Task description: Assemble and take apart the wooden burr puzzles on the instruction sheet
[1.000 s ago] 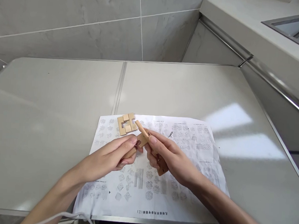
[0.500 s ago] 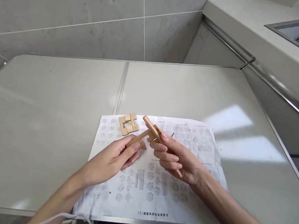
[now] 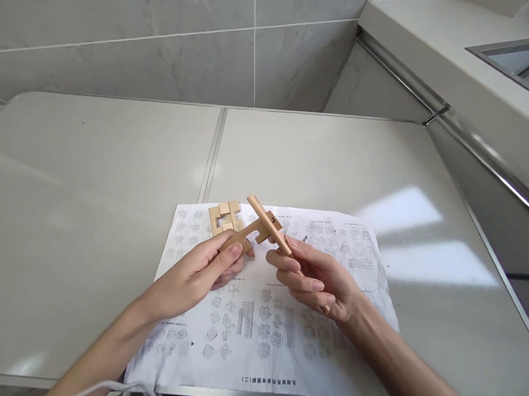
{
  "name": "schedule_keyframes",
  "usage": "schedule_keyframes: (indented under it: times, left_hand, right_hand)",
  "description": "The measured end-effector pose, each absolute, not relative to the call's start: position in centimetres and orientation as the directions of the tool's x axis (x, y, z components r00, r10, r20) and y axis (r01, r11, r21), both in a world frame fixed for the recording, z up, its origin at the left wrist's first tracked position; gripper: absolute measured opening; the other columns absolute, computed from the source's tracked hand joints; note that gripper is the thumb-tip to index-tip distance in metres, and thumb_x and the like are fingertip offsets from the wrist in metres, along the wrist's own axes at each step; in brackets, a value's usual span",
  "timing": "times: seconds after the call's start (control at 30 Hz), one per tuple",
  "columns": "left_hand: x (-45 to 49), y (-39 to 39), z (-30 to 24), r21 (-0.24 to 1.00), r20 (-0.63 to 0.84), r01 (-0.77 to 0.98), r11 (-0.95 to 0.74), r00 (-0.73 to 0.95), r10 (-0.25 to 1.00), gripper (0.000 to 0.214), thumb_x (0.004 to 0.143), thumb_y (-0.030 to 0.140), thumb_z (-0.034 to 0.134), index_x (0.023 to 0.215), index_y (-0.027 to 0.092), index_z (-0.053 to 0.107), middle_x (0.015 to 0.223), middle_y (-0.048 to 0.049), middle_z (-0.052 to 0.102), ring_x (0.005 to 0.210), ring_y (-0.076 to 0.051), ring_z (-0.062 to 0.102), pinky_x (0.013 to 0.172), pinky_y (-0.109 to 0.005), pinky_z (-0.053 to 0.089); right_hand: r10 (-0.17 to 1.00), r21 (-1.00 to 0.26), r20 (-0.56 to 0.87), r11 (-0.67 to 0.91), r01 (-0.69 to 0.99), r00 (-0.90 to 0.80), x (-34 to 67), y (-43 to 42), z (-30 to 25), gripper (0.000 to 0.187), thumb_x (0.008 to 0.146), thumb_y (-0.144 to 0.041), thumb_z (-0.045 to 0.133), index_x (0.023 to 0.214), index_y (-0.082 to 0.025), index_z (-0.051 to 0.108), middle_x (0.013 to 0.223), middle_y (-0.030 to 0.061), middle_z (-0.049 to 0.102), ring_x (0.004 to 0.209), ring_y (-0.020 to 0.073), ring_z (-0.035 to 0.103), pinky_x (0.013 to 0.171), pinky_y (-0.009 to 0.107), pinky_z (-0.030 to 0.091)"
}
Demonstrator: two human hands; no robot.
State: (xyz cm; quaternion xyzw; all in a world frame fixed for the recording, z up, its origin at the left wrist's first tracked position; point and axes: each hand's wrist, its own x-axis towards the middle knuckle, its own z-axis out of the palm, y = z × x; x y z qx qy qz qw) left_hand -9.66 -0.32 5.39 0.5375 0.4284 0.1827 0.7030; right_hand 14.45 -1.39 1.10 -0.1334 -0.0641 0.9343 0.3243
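Observation:
My left hand (image 3: 199, 277) is closed around one end of a notched wooden puzzle piece (image 3: 245, 231), thumb on top. Its far end points up and to the right. A long wooden bar (image 3: 266, 221) slants across that far end, from upper left to lower right. My right hand (image 3: 316, 279) grips the bar's lower part, which its fingers mostly hide. The two pieces cross and appear to touch; whether they interlock I cannot tell. Just beyond my left hand lies a group of joined wooden puzzle pieces (image 3: 224, 210), partly covered by it.
A creased printed sheet (image 3: 255, 356) with puzzle diagrams lies under my hands on the pale table (image 3: 114, 171). Grey tiled wall (image 3: 165, 66) runs along the back. A white counter (image 3: 478, 68) stands at the right. A white cable (image 3: 114, 385) crosses the lower left.
The bar has shifted slightly up and left across the notched piece. My right hand's fingers have loosened and spread a little lower. My left hand has moved slightly left, still holding its piece.

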Motion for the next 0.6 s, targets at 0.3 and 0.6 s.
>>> schedule_keyframes:
  times: [0.3,0.6]
  left_hand:
    - [-10.7,0.2,6.0,0.905,-0.425,0.311,0.292,0.598,0.680,0.036,0.113,0.051,0.041,0.124,0.020,0.056,0.079,0.0040,0.039,0.067,-0.013,0.035,0.064,-0.028,0.038]
    - [-10.6,1.1,5.8,0.914,-0.405,0.312,0.259,0.661,0.632,0.037,0.112,0.053,0.040,0.112,0.019,0.056,0.077,0.0042,0.036,0.064,-0.012,0.032,0.057,-0.027,0.032]
  right_hand:
    - [0.532,-0.210,-0.271,-0.846,-0.490,-0.802,14.2,-1.4,0.7,0.035,0.099,-0.039,0.075,0.080,-0.020,0.052,0.062,-0.0108,0.041,0.040,0.0025,0.016,0.025,0.008,0.028]
    - [0.516,-0.191,-0.274,-0.857,-0.479,-0.812,14.1,-1.6,0.1,0.034,0.098,-0.039,0.074,0.079,-0.020,0.053,0.058,-0.0108,0.045,0.038,0.0028,0.015,0.024,0.009,0.029]
